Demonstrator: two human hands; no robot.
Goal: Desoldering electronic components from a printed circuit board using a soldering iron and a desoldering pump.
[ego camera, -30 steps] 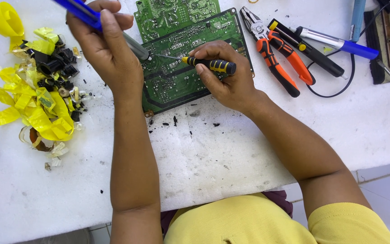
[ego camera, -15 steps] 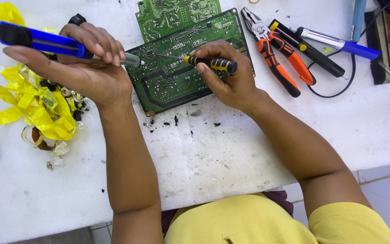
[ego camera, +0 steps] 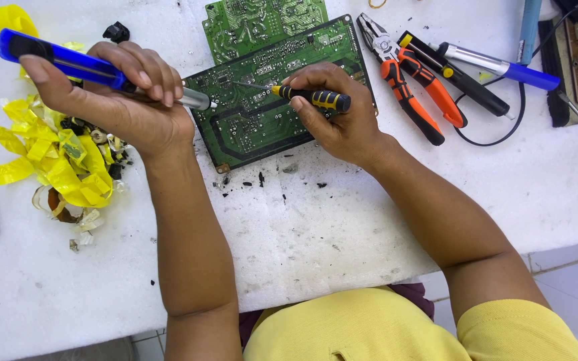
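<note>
A green circuit board (ego camera: 262, 113) lies solder-side up on the white foam work mat (ego camera: 342, 234), near the mat's far edge and between the two hands. A second green board (ego camera: 262, 23) sits just behind it, partly tucked under its far edge.

The right hand (ego camera: 339, 117) rests on the board's right part, fingers wrapped tight around a small screwdriver with a black-and-yellow handle (ego camera: 316, 98) — its thin shaft points left and its tip touches the board's surface. The left hand (ego camera: 118, 100) is clamped around a blue-handled soldering tool (ego camera: 68, 63); the metal front end sticks out past the fingers and reaches the board's left edge.

Dark crumbs and chips are scattered on the mat just in front of the board. To the left, beside the left wrist, lies a heap of crumpled yellow tape (ego camera: 55, 160) mixed with small black parts. To the right of the board lie orange-handled pliers (ego camera: 413, 80), then a black-and-yellow tool (ego camera: 456, 77) and a blue-and-silver tool (ego camera: 496, 65) — all close together, with a black cable (ego camera: 513, 127) looping beside them
</note>
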